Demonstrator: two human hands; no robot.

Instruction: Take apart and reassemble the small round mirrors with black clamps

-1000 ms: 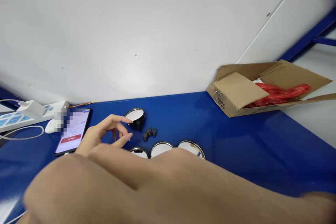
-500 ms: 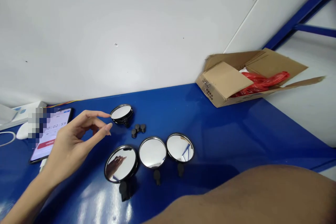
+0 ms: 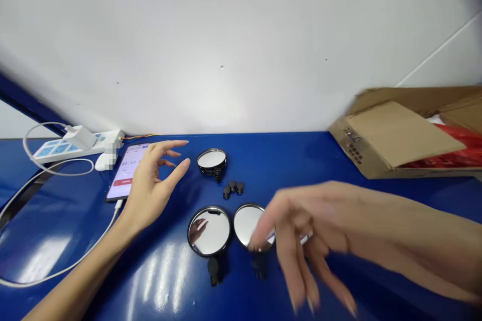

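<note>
My left hand (image 3: 156,183) is open and empty, its thumb and fingers apart, just left of a round black-rimmed mirror (image 3: 212,159) at the back. My right hand (image 3: 301,241), a little blurred, hovers over the front mirrors with fingers spread and nothing visible in them. In the front row lie a left round mirror (image 3: 209,230) with a black stem (image 3: 214,271) and a second round mirror (image 3: 248,223), partly covered by my right index finger. Only a sliver of a third mirror (image 3: 307,236) shows between my right fingers. Several small black caps (image 3: 232,187) stand between the rows.
A phone (image 3: 122,173) showing a running timer lies at left, plugged into a white cable (image 3: 103,233). Behind it are a power strip (image 3: 111,138) and a white mouse-like object (image 3: 101,162). An open cardboard box (image 3: 357,148) with red plastic bag (image 3: 461,140) stands at right against the wall.
The view has turned left, so everything sits further right. My right hand has come in over the front mirrors, where only a blurred arm showed before. My left hand stays open.
</note>
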